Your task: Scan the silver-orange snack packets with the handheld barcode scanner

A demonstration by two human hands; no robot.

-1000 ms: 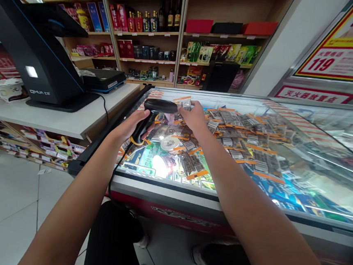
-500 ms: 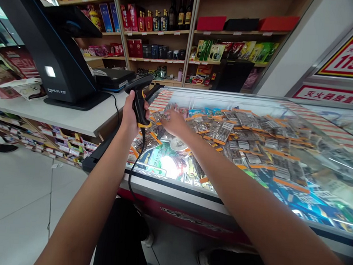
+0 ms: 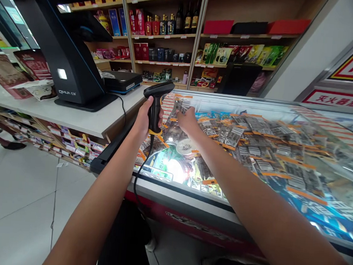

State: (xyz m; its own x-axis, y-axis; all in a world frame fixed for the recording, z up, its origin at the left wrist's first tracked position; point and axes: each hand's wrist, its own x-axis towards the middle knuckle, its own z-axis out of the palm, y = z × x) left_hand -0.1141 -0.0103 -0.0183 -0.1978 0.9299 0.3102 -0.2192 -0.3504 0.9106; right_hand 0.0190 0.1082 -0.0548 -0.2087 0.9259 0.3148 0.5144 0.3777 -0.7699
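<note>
My left hand (image 3: 143, 119) is wrapped round the grip of a black barcode scanner (image 3: 157, 95) with an orange ring and a dangling black cable. The scanner's head points right, toward my right hand. My right hand (image 3: 187, 120) pinches a small clear packet (image 3: 178, 106) with an orange strip, lifted just above the glass lid of a chest freezer (image 3: 189, 193). Several more barcoded packets (image 3: 256, 143) lie spread over that lid to the right.
A white counter (image 3: 72, 117) at the left carries a black checkout terminal (image 3: 68, 57) and a flat black device (image 3: 121, 81). Shelves of bottles and boxes (image 3: 173, 25) line the back wall. Another person's foot (image 3: 11, 145) shows on the tiled floor at far left.
My left hand has raised the scanner from lying over the packets to upright at the freezer's left edge. My right hand has lifted one packet beside the scanner head. The view has shifted left.
</note>
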